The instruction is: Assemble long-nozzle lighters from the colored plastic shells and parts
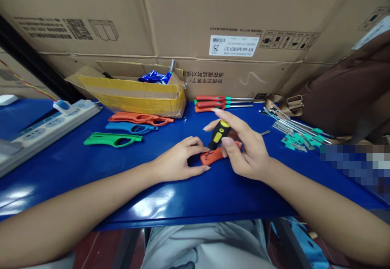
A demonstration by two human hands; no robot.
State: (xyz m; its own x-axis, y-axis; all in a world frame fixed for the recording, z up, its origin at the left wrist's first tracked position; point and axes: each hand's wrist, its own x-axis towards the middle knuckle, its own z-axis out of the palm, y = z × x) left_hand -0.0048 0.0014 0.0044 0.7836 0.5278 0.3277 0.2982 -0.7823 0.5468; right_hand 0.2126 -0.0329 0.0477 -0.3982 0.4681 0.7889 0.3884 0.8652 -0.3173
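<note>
My right hand (248,149) grips a short black and yellow screwdriver (219,134), its shaft tilted down to the left. The screwdriver's tip meets the end of an orange lighter casing (215,155) lying on the blue table. With thumb and fingers on either side of that end, my left hand (181,159) pinches the casing against the table. Part of the casing's far end is hidden behind my right hand.
Orange (140,118), blue (131,128) and green lighter shells (112,139) lie at left, before a yellow-taped box (140,94). Assembled long lighters (213,103) lie behind my hands. Metal rods with green parts (300,133) are at right, a power strip (45,127) at far left.
</note>
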